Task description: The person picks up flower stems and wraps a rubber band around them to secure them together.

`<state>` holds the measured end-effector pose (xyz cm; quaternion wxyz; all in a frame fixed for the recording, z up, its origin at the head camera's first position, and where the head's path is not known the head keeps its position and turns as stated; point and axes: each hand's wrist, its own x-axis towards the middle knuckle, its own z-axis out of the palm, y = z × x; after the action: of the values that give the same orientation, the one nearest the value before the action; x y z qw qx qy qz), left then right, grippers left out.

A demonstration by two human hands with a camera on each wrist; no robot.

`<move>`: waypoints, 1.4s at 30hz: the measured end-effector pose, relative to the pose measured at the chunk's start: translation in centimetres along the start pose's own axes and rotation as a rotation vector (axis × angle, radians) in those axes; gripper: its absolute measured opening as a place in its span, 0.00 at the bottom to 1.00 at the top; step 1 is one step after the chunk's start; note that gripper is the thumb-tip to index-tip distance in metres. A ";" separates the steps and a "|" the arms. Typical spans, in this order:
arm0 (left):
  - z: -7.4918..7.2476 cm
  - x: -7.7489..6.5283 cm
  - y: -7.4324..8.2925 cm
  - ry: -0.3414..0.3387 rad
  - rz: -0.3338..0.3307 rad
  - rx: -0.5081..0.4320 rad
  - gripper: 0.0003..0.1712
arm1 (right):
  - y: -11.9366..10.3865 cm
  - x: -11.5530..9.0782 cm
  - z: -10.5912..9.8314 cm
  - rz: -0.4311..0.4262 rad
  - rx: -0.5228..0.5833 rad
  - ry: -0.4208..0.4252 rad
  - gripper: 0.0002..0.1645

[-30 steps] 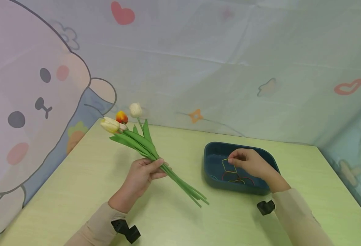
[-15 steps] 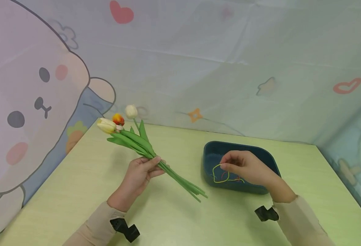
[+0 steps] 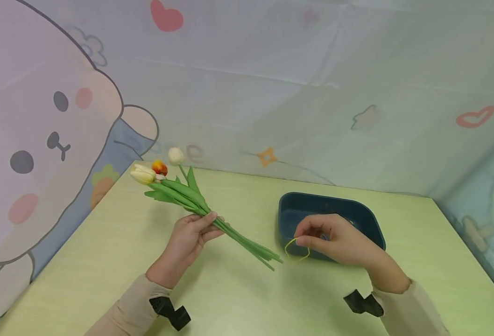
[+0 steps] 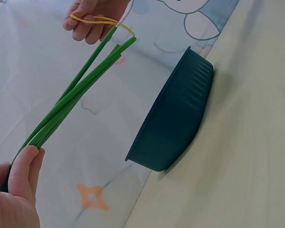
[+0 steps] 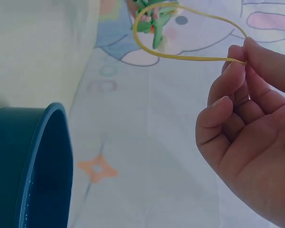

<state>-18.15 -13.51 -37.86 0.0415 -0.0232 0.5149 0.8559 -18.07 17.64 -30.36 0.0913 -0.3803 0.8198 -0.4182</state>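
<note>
A bunch of artificial tulips (image 3: pixel 188 196), with white, pale yellow and orange-red heads and green leaves, slants across the left half of the head view. My left hand (image 3: pixel 190 242) grips its stems (image 4: pixel 71 97) just below the leaves, and the bare stem ends point toward the right hand. Between thumb and forefinger my right hand (image 3: pixel 335 238) pinches a yellow rubber band (image 5: pixel 180 58), which hangs as a loose loop. In the head view that hand overlaps the near side of a dark blue plastic basin (image 3: pixel 289 212); the loop dangles by its left front corner.
The basin stands on a pale yellow-green table (image 3: pixel 238 298), right of centre. Behind the table hangs a printed cloth backdrop (image 3: pixel 247 93) with a cartoon animal at left. A black wrist camera (image 3: pixel 171 313) sits on the left sleeve, another on the right.
My right hand has lifted the yellow rubber band out of the basin and brought it left and nearer to me. The tulips in my left hand have shifted slightly left and down.
</note>
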 end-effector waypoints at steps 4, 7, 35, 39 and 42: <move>0.0 0.0 -0.1 0.004 0.001 -0.011 0.10 | -0.3 -0.1 0.3 -0.063 0.025 -0.006 0.04; 0.0 0.0 -0.1 0.002 0.006 -0.010 0.08 | -0.5 0.0 0.4 -0.111 0.038 -0.007 0.05; 1.4 -1.1 -0.9 -0.106 -0.038 0.009 0.11 | -0.7 2.7 2.6 -0.241 0.122 -0.045 0.02; 1.6 -1.4 -1.0 -0.144 -0.038 0.020 0.09 | -0.5 3.3 3.0 -0.232 0.117 -0.053 0.03; 1.8 -1.6 -1.1 -0.181 -0.038 0.029 0.09 | -0.4 3.7 3.3 -0.210 0.121 -0.066 0.04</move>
<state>-16.44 -11.52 -37.86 0.1046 0.0452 0.5210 0.8459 -18.87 12.84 -31.55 0.0968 -0.4713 0.7454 -0.4614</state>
